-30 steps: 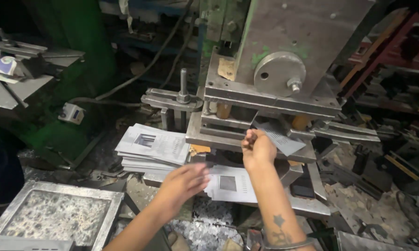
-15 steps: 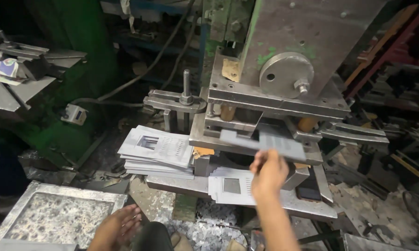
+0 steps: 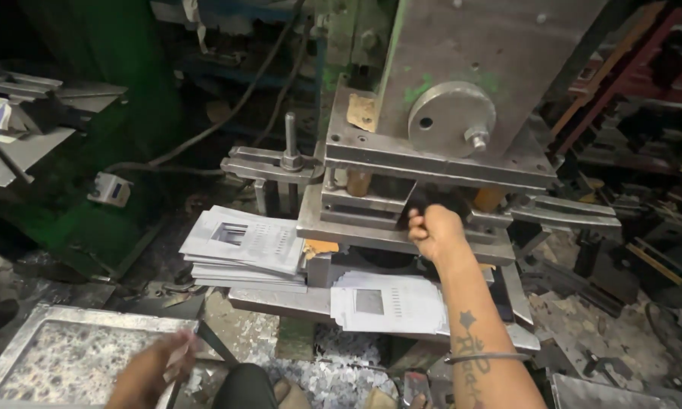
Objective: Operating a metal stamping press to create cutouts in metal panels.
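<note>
While the right hand (image 3: 435, 231) is pushed into the gap of the press (image 3: 439, 144), its fingers are curled shut, though what's pinched can't be made out. Below the press a punched stack of sheets (image 3: 386, 303) is already piled; another stack (image 3: 246, 246) waits left of it, so plenty looks left. Compared with half a second ago, the grey sheet is gone from view, and the left hand (image 3: 155, 371), loosely curled, has been raised by the tray (image 3: 23, 333).
</note>
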